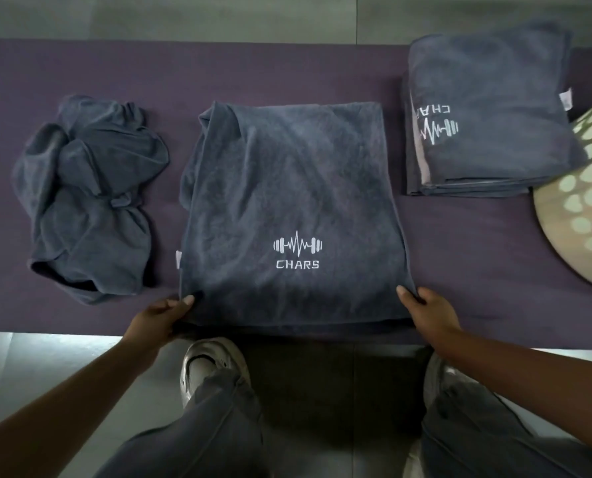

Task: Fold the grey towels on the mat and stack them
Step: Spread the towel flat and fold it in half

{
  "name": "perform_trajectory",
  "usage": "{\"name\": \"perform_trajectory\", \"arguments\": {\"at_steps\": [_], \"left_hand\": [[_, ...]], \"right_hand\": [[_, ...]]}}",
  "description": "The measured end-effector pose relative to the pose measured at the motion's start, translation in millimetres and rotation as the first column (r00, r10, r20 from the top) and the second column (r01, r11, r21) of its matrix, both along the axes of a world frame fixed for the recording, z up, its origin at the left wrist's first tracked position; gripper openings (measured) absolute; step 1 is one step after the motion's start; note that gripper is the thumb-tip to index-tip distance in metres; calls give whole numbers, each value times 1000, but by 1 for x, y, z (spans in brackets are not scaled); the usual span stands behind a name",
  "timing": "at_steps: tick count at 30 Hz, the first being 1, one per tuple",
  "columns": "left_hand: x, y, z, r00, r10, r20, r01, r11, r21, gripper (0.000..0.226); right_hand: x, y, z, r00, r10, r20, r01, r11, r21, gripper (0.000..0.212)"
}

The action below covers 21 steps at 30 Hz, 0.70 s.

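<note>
The middle towel (294, 208) lies partly folded at the centre of the purple mat (253, 70), logo up. The left hand (160, 317) pinches its near left corner and the right hand (429, 310) pinches the near right corner, fingers curled under the edge. By my reading the task is roughly midway — a stack of folded towels (491, 115) sits at the far right, while a crumpled towel (91, 198) waits at the left, untouched. How many towels the stack holds is hard to count, and the pale perforated object (584, 201) beside it is cut off by the frame — a basket, perhaps.
</note>
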<state>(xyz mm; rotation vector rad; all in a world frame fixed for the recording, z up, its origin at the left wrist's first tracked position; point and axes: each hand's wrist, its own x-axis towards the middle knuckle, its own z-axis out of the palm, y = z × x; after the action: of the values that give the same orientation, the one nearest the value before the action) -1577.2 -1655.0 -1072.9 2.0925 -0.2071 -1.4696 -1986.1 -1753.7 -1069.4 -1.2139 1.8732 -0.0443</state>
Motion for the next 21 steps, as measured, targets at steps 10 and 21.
{"name": "perform_trajectory", "arguments": {"at_steps": [10,21], "left_hand": [[19,12,-8,960,-207,187,194,977,85,21],[-8,-20,-3,854,-258,451,247,965,85,48]], "right_hand": [[-7,9,-7,965,237,-113,-238,971,0,34],[10,-7,-9,954,231,-191,-291,868,-402,55]]}}
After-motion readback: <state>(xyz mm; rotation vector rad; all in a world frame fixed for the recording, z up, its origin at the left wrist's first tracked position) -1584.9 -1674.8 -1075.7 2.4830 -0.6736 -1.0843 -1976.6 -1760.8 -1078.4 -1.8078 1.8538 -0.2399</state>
